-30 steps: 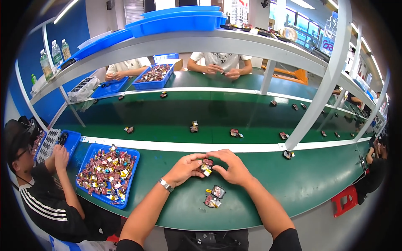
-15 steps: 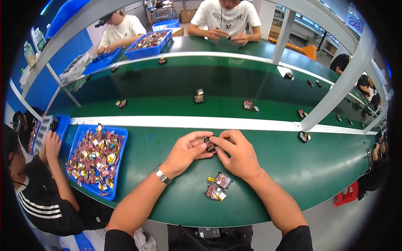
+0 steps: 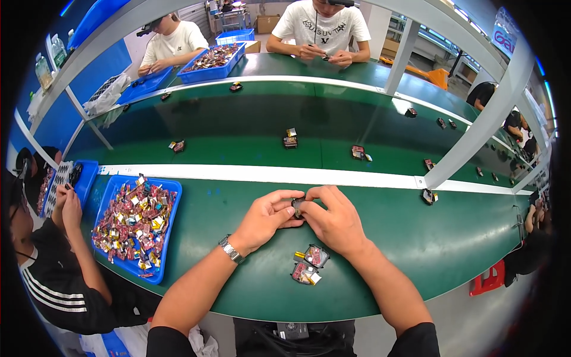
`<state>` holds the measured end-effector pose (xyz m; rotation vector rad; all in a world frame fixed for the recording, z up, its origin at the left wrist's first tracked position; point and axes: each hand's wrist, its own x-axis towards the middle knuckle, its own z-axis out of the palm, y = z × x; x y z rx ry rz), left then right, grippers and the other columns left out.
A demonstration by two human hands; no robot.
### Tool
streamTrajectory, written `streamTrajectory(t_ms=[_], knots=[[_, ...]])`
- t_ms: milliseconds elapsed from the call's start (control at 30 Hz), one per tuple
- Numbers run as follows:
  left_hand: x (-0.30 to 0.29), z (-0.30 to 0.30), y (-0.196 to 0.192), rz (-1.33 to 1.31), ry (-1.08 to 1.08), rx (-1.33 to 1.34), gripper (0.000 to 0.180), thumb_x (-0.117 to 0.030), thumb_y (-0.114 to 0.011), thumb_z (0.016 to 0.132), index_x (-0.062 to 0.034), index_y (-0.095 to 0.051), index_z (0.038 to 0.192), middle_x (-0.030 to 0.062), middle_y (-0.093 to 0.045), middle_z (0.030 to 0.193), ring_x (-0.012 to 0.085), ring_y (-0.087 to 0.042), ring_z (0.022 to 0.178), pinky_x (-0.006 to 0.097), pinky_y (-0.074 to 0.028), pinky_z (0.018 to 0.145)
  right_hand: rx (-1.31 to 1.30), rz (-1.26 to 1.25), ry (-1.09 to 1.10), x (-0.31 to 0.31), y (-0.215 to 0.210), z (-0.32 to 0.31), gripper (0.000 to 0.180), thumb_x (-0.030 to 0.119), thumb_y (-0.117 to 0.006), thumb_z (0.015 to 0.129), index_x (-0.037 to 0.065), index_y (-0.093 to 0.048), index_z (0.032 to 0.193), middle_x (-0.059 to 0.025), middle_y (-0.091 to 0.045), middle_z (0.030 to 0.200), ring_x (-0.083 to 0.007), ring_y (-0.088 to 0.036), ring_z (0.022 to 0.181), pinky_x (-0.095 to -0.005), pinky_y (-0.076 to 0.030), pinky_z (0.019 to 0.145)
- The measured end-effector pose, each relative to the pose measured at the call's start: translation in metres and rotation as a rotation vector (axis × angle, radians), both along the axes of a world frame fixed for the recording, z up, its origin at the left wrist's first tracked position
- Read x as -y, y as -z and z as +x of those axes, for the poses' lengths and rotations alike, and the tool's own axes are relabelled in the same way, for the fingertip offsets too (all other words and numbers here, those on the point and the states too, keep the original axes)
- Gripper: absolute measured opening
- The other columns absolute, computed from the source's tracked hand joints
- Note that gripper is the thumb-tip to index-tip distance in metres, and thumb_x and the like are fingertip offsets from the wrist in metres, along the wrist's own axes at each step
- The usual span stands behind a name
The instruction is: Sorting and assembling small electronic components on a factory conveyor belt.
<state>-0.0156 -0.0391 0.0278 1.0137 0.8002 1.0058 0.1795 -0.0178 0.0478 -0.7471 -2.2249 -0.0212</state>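
Note:
My left hand, with a metal-band watch on its wrist, is closed around one side of a small dark electronic housing. My right hand pinches the same housing from the other side, thumb and fingertips over it. The fingers cover much of the piece, so its inner parts are hard to make out. On the green table between my forearms lie two small dark-framed units with red circuit boards: one has a yellow part beside it, and the other a white one. They lie close against each other.
A blue tray heaped with red boards stands at my left, beside a co-worker. Beyond a white rail, units such as this one lie spaced on a green belt. A metal post rises at right. Two people sit across.
My right fingers have curled in closer over the housing, which now shows a greyer face. Units on the belt beyond the rail have shifted slightly right. The two units before me stay put.

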Motion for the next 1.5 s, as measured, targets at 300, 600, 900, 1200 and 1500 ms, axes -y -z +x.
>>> streamTrajectory(t_ms=[300,600,900,1200,1500], knots=[[0.001,0.001,-0.001,0.008,0.024,-0.041,0.035,-0.001,-0.048,0.1,0.0016,-0.048,0.135,0.0142,-0.06,0.123,0.021,-0.062,0.11,0.035,-0.055,0.098,-0.023,-0.195,-0.092,-0.005,-0.005,0.012,0.017,0.005,-0.074,0.073,0.007,-0.067,0.089,-0.0087,-0.058,0.118,-0.0293,-0.055,0.112,-0.0405,-0.048,0.093],[0.002,-0.004,-0.002,0.134,0.108,-0.082,0.042,0.004,-0.058,0.093,0.0022,-0.048,0.134,0.0135,-0.059,0.123,0.0199,-0.061,0.112,0.034,-0.053,0.099,-0.119,-0.264,-0.133,-0.001,-0.001,0.008,0.009,0.006,-0.071,0.077,0.003,-0.067,0.085,-0.011,-0.061,0.12,-0.0303,-0.056,0.114,-0.0399,-0.048,0.094],[0.001,0.0,0.0,0.087,0.116,-0.09,0.035,0.0,-0.05,0.098,0.0026,-0.048,0.133,0.0137,-0.061,0.12,0.0189,-0.062,0.111,0.033,-0.055,0.096,-0.086,-0.44,-0.208,-0.001,-0.002,0.017,0.011,0.011,-0.071,0.081,0.007,-0.069,0.091,-0.01,-0.057,0.127,-0.0305,-0.051,0.121,-0.0409,-0.046,0.099],[0.001,-0.002,0.001,0.064,0.103,-0.087,0.035,0.0,-0.046,0.1,0.0017,-0.047,0.134,0.014,-0.06,0.123,0.0183,-0.061,0.112,0.033,-0.054,0.098,-0.149,-0.376,-0.094,0.008,0.006,0.009,0.013,0.011,-0.073,0.081,0.007,-0.071,0.093,-0.0074,-0.06,0.122,-0.0277,-0.055,0.117,-0.0388,-0.049,0.095],[0.0,-0.004,0.006,0.06,0.091,-0.006,0.031,-0.005,-0.049,0.1,0.0016,-0.05,0.131,0.013,-0.058,0.123,0.0222,-0.061,0.114,0.038,-0.054,0.099,-0.194,-0.385,-0.073,0.01,0.01,0.004,0.015,0.01,-0.075,0.08,0.008,-0.074,0.095,-0.0072,-0.063,0.12,-0.0261,-0.057,0.113,-0.0353,-0.054,0.087]])
